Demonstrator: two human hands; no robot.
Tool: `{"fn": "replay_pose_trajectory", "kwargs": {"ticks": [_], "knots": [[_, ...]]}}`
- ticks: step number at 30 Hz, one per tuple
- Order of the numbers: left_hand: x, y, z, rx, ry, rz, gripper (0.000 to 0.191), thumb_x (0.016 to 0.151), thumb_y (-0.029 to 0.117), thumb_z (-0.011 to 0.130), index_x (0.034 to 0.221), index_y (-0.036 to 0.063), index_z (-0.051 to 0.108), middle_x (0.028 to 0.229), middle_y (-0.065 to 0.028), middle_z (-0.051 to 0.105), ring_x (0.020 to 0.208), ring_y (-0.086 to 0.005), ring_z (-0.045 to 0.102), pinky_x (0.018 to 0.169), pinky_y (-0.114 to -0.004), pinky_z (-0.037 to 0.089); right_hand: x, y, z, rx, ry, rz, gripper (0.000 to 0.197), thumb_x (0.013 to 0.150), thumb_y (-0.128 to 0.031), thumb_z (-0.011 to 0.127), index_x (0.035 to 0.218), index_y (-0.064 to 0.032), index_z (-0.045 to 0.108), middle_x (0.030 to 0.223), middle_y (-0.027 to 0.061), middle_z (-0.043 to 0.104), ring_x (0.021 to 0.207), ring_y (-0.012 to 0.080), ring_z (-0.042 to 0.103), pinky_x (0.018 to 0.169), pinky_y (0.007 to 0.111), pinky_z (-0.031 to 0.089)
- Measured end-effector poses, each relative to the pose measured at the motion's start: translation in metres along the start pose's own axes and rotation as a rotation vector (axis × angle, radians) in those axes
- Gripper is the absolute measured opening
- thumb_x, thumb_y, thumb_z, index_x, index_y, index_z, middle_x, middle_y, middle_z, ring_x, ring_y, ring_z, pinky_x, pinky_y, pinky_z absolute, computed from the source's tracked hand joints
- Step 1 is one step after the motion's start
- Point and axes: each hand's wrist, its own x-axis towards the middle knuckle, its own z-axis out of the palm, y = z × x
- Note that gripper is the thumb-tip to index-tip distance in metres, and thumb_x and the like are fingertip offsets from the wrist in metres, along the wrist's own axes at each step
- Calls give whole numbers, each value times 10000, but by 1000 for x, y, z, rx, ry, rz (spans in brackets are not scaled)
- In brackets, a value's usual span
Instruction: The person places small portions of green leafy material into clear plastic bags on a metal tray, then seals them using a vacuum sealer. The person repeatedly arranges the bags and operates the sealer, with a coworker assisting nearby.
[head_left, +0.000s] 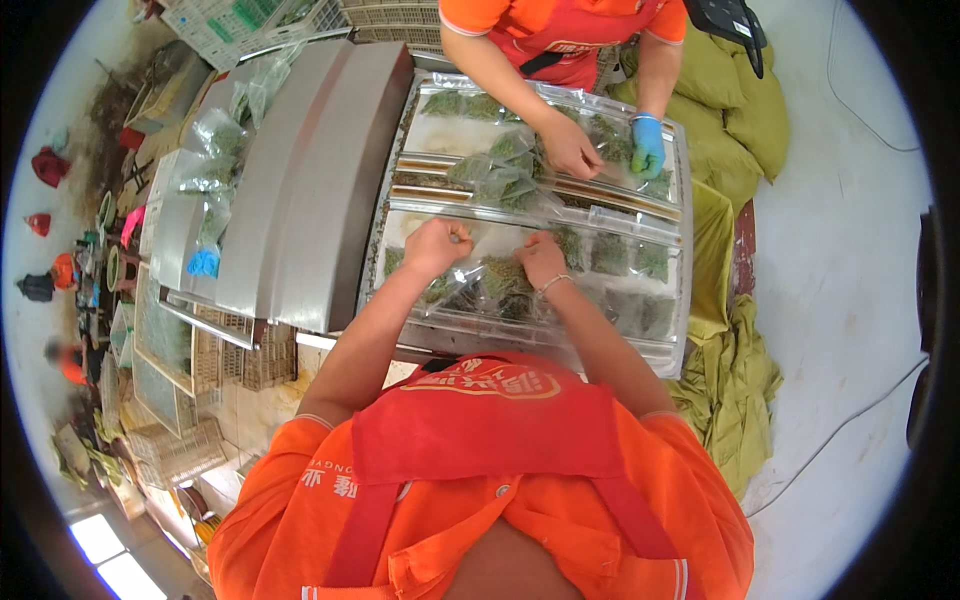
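Note:
My left hand (438, 246) is over the white bed of a steel vacuum sealer, with its fingers curled. Whether it pinches clear film cannot be told. My right hand (543, 261) pinches the upper edge of a clear plastic bag of green dried herb (504, 277), which lies between my wrists. More filled bags lie in the near row, among them a bag (609, 252) right of my right hand. Loose filled bags (510, 176) are heaped on the middle bars. The sealer's near metal bar (435, 208) runs just beyond my hands.
Across the sealer, a co-worker's bare hand (571, 144) and blue-gloved hand (646, 146) handle bags in the far row. The steel lid (300, 172) stands at the left, with filled bags (217, 172) beyond it. Yellow-green sacks (739, 112) are at the right, plastic crates (266, 356) lower left.

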Motion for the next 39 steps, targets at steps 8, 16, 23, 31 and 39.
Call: {"fn": "replay_pose_trajectory", "kwargs": {"ticks": [8,16,23,31,39], "knots": [[22,-12,-2,433,-40,149,330,666,344,681,895,129,579,793,-93,639,723,-259,625,619,-386,481,74,38,49,-580,-301,83,383,834,-293,533,1023,39,571,883,185,623,811,336,605,709,396,498],[52,25,21,462,339,504,218,770,296,605,844,117,505,770,-33,586,581,-260,585,478,-359,441,48,2,-16,-173,5,372,347,794,-248,569,1002,14,474,830,221,609,798,355,601,689,420,489],[41,3,-2,-213,406,427,135,747,175,627,826,124,530,791,18,615,533,-244,587,484,-325,461,19,-38,-38,-292,9,170,295,801,-270,553,845,22,566,773,202,612,753,358,595,687,422,467],[-15,-16,-37,-958,6,170,58,839,50,522,891,72,535,689,34,562,511,-57,443,468,-233,378,26,-61,-13,485,84,233,345,832,-328,500,779,2,585,684,155,607,644,336,584,616,390,460],[-37,-24,-25,249,248,483,332,729,297,627,1037,176,617,477,-93,509,460,-255,551,464,-367,443,-22,-103,18,180,-18,-231,242,802,-268,551,806,-30,598,706,154,599,610,296,577,582,343,460]]}}
